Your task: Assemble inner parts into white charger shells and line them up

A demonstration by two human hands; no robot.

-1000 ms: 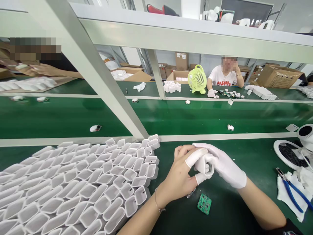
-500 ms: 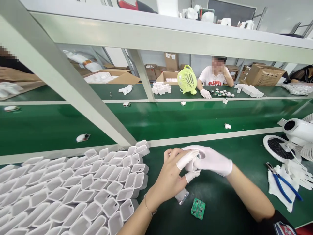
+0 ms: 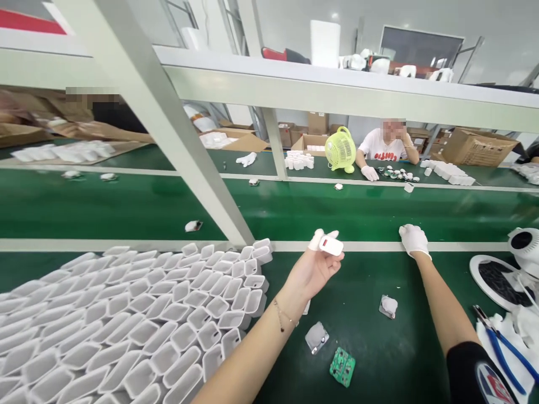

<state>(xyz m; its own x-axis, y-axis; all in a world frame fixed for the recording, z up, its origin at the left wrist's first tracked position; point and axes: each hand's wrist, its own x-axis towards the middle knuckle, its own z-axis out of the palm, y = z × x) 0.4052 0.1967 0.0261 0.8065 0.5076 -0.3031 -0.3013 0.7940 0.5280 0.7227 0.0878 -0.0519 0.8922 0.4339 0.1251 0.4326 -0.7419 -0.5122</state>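
My left hand (image 3: pixel 312 269), with white finger cots, is raised above the green bench and grips a small white plastic charger casing (image 3: pixel 332 245) that shows a red slot on its end. My gloved right hand (image 3: pixel 414 240) reaches to the near edge of the belt. Its fingers curl down, and whatever they hold is hidden under the glove. On the bench between my arms lie a green circuit board (image 3: pixel 342 367), a board piece with a whitish block (image 3: pixel 316 337) and a similar one (image 3: pixel 388 306) farther right. Another pale piece is partly hidden behind my left wrist.
Many open white casings (image 3: pixel 168 314) stand in rows at left. A green conveyor belt (image 3: pixel 295 216) carries several small pieces. Blue-handled pliers (image 3: pixel 501 348) and a white fan (image 3: pixel 522 247) are at right. A slanted post (image 3: pixel 197 163) rises beside the belt. A co-worker sits across.
My hands have parted: the left lifts away with the casing, and the right has moved out to the belt edge. The view has shifted left, and a board piece now shows on the right of the bench.
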